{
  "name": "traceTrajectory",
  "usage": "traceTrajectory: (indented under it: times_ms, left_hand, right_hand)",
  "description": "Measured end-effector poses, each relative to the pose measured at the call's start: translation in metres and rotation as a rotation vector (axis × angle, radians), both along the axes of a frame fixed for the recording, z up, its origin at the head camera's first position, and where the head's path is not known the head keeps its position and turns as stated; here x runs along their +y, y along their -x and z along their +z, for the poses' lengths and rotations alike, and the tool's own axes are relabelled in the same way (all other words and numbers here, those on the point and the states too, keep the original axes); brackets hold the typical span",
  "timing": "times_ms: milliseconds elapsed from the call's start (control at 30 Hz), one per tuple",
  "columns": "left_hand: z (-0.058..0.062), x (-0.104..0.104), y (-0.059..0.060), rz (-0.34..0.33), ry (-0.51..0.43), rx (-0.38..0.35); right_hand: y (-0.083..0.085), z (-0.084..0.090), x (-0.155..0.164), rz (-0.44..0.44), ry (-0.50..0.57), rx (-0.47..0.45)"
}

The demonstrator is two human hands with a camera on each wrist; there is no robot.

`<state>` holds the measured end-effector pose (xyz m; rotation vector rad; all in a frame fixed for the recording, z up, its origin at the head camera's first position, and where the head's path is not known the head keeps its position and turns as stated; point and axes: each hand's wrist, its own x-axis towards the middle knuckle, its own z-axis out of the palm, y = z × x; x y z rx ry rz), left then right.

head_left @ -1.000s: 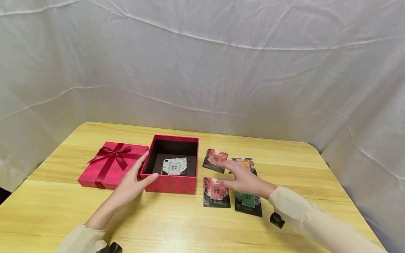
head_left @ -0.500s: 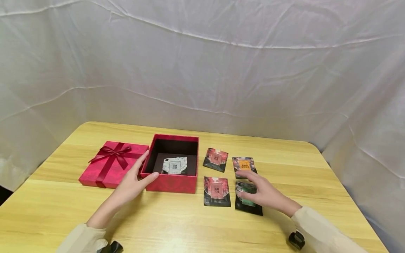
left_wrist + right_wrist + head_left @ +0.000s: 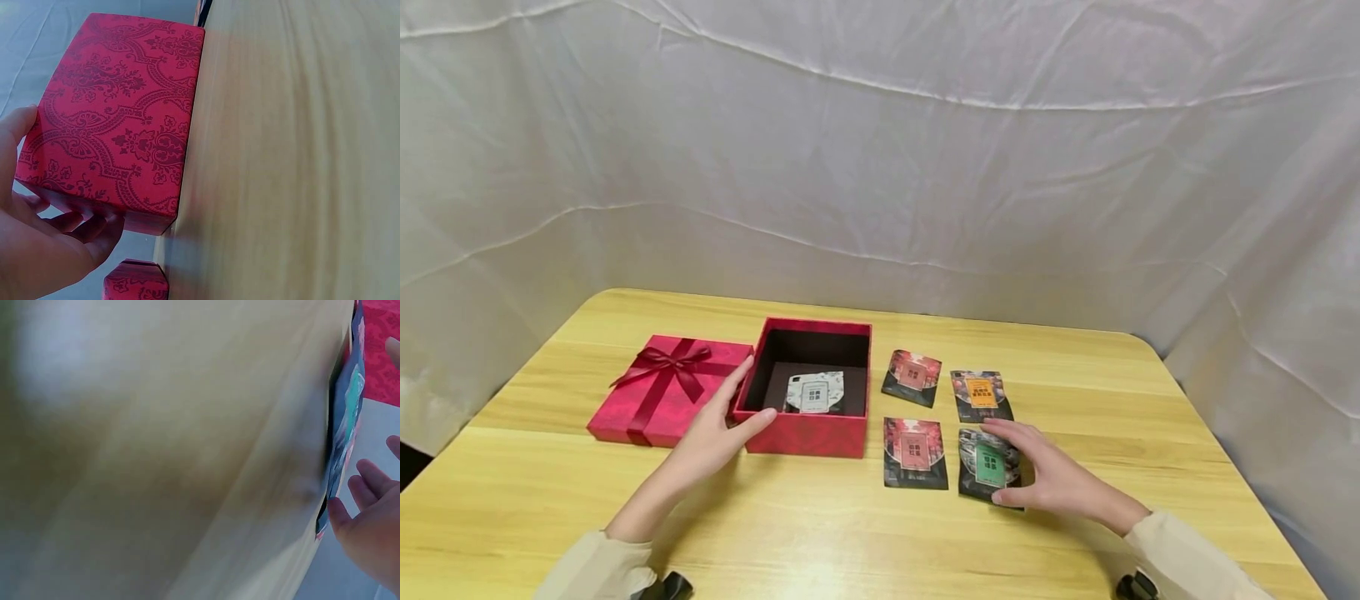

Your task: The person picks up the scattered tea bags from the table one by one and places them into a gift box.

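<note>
While my right hand (image 3: 1060, 482) rests at the edge of the dark foil sachet with the green label (image 3: 989, 468), its fingers are spread wide, the thumb at the packet's near corner and the fingertips on its right rim, nothing yet gripped. That sachet lies flat on the pale wooden table (image 3: 850, 533), at about four o'clock from the open red patterned cardboard box (image 3: 808, 435). Just beside it at nine o'clock lies a dark sachet with a red label (image 3: 914, 452); at twelve o'clock sits one with an orange label (image 3: 981, 393), and a second red-labelled one (image 3: 912, 377) lies at eleven. My left hand (image 3: 715, 433) cups the box's near left corner, thumb on the front wall, fingers along the side. Inside the box lies a pale grey sachet (image 3: 814, 393). At the box's nine o'clock, touching it, sits the red lid with a ribbon bow (image 3: 662, 387).
</note>
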<state>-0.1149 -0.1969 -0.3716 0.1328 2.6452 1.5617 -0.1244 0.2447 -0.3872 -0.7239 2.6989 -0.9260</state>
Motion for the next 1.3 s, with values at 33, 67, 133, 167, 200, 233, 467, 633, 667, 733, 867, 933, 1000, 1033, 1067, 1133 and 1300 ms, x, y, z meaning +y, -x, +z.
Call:
traceTrajectory:
  times_ms: [33, 67, 133, 167, 200, 233, 467, 633, 667, 733, 867, 933, 1000, 1033, 1067, 1133, 1300]
  left_hand:
    - [-0.001, 0.000, 0.000, 0.001, 0.003, 0.002]
    - [-0.001, 0.000, 0.000, 0.002, 0.005, 0.002]
    - [-0.001, 0.000, 0.000, 0.003, 0.004, 0.004]
    - [-0.001, 0.000, 0.000, 0.004, 0.004, 0.004]
    - [-0.001, 0.000, 0.000, 0.004, 0.005, 0.005]
    - [0.000, 0.001, 0.000, 0.004, 0.006, 0.007]
    - [0.000, 0.000, 0.000, 0.004, 0.010, 0.004]
    - [0.000, 0.000, 0.000, 0.007, 0.011, 0.004]
    - [0.000, 0.000, 0.000, 0.006, 0.012, 0.004]
    - [0.001, 0.000, 0.000, 0.006, 0.008, 0.003]
    - [0.002, 0.000, 0.000, 0.006, 0.006, 0.000]
    - [0.001, 0.001, 0.000, 0.006, 0.007, -0.001]
    - [0.000, 0.000, 0.000, 0.006, 0.007, -0.001]
    - [0.000, 0.000, 0.000, 0.006, 0.006, -0.002]
    - [0.000, 0.000, 0.000, 0.006, 0.007, -0.003]
    - [-0.001, 0.000, 0.000, 0.008, 0.004, -0.007]
    - [-0.002, 0.001, 0.000, 0.010, -0.010, -0.007]
  right_hand:
    - [-0.001, 0.000, 0.001, -0.007, -0.004, -0.009]
    - [-0.002, -0.001, 0.002, -0.012, -0.004, -0.016]
    - [-0.003, -0.002, 0.004, -0.014, -0.002, -0.025]
    - [-0.003, -0.003, 0.005, -0.010, 0.000, -0.025]
    - [-0.003, -0.003, 0.006, -0.006, 0.002, -0.024]
    - [-0.003, -0.004, 0.007, -0.004, 0.001, -0.028]
    - [-0.003, -0.009, 0.010, 0.000, -0.016, -0.033]
    - [-0.003, -0.014, 0.010, -0.009, -0.050, -0.035]
    - [-0.003, -0.014, 0.010, -0.012, -0.055, -0.036]
    - [-0.003, -0.014, 0.010, -0.018, -0.060, -0.033]
    - [-0.003, -0.013, 0.009, -0.020, -0.071, -0.025]
    - [-0.003, -0.013, 0.009, -0.020, -0.077, -0.017]
    - [-0.003, -0.013, 0.010, -0.022, -0.075, -0.006]
    - [-0.003, -0.013, 0.009, -0.022, -0.071, 0.000]
    - [-0.003, -0.013, 0.009, -0.023, -0.067, 0.008]
    - [-0.004, -0.014, 0.009, -0.023, -0.056, 0.026]
    - [-0.003, -0.011, 0.007, -0.023, -0.039, 0.052]
